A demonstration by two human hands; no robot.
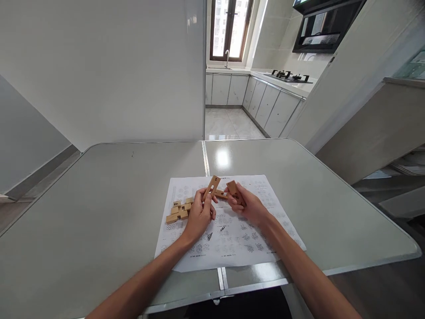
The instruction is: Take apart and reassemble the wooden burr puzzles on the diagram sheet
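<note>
My left hand is closed round a notched wooden puzzle bar that points up and to the right, with a dark number on its top end. My right hand grips another wooden puzzle piece close beside it. A third piece shows between the two hands; which hand holds it I cannot tell. Both hands hover just above a printed instruction sheet. A small cluster of loose wooden pieces lies on the sheet's left part, just left of my left hand.
The sheet lies on a grey folding table with a centre seam. A white wall panel stands behind the table's left half. Beyond the table a kitchen opens, with cabinets, a sink and a gas hob. A pale counter runs at the right.
</note>
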